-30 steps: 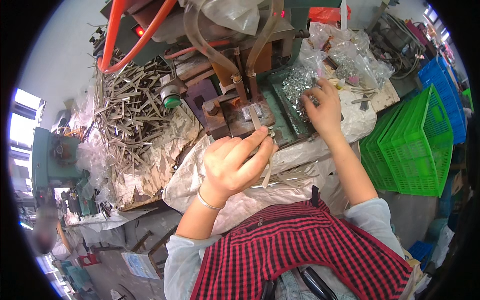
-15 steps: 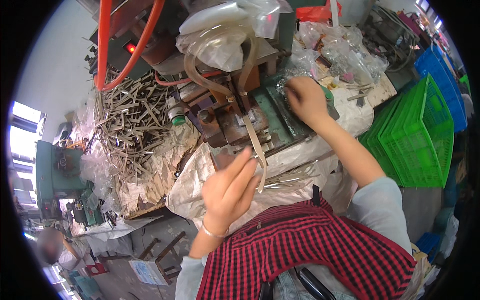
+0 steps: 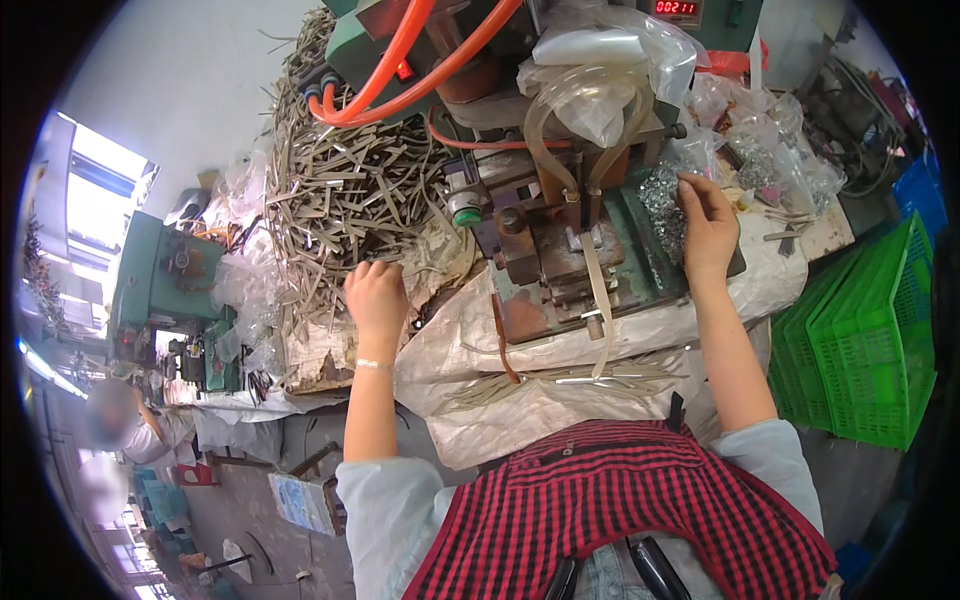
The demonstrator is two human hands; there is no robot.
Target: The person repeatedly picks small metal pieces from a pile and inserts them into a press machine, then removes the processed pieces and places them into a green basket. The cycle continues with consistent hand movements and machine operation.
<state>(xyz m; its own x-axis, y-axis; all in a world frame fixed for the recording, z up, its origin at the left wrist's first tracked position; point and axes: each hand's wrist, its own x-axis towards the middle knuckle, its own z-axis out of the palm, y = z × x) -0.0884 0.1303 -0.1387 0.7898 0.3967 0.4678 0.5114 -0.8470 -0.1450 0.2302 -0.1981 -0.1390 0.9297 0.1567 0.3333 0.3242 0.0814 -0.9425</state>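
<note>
My left hand is at the near edge of a heap of thin metal strips, fingers curled downward. What they hold, if anything, is hidden. My right hand is over the right side of a green press bed, thumb and fingertips pinched together beside a mound of small shiny metal bits. Anything in that pinch is too small to name. Between the hands, a pale flat strip runs out of the die block and droops over the front edge, with neither hand on it.
Beside the die sit a green button and clear bent tubes. Orange hoses arch above. More strips lie on the pale sheet in front. Stacked green crates stand at the right, plastic bags behind.
My left hand has swung left and away from the drooping strip to the strip heap, its straight fingers now curled. My right hand stays by the metal bits. The view has shifted left.
</note>
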